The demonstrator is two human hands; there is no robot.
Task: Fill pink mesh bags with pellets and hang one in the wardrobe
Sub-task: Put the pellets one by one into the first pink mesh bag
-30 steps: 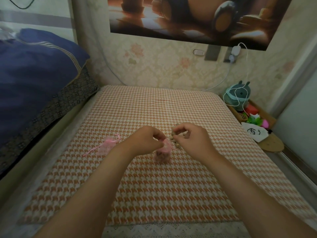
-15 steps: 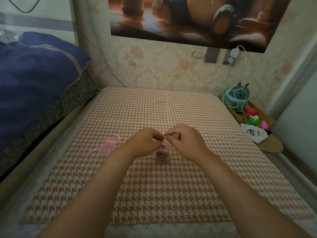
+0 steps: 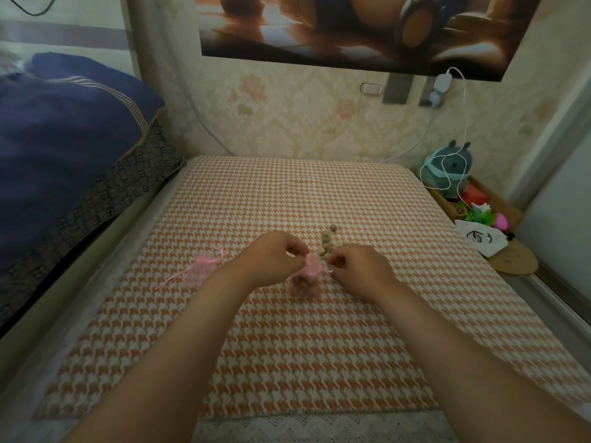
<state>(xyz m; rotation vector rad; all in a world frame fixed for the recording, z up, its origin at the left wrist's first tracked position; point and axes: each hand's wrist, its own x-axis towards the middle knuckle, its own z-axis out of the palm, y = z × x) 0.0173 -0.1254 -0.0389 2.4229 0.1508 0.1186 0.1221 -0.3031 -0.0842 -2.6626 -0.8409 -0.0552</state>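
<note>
The orange-and-white houndstooth cloth (image 3: 287,193) covers most of the surface in front of the person. Its far edge meets the wallpapered wall (image 3: 303,123) and its near edge ends at a strip of lace trim (image 3: 319,430). On the left a pale border runs beside it, and blue bedding (image 3: 64,129) rises over that. To the right the cloth ends just beside a wooden tray (image 3: 494,199). Broad stretches of bare cloth lie beyond the hands, towards the wall, and between the forearms on the near side. The work sits near the middle. A pink mesh bag (image 3: 305,279) stands there, its lower part bulging with darker lumps that show through the mesh and its neck gathered. The left hand (image 3: 275,260) has curled fingers and pinches the bag's top from the left. The right hand (image 3: 361,273), also curled, pinches a bit of pink ribbon just right of the neck. A short row of loose pellets (image 3: 326,247) lies on the cloth just behind the bag, between the two hands. A second pink mesh bag (image 3: 200,271) lies to the left, apart from the left hand, with its ribbon trailing toward the near left. Whether it holds pellets cannot be told. The tray holds a teal plush toy (image 3: 447,167) wrapped in a white cable (image 3: 463,116), some bright small items and a white pouch (image 3: 479,241).
</note>
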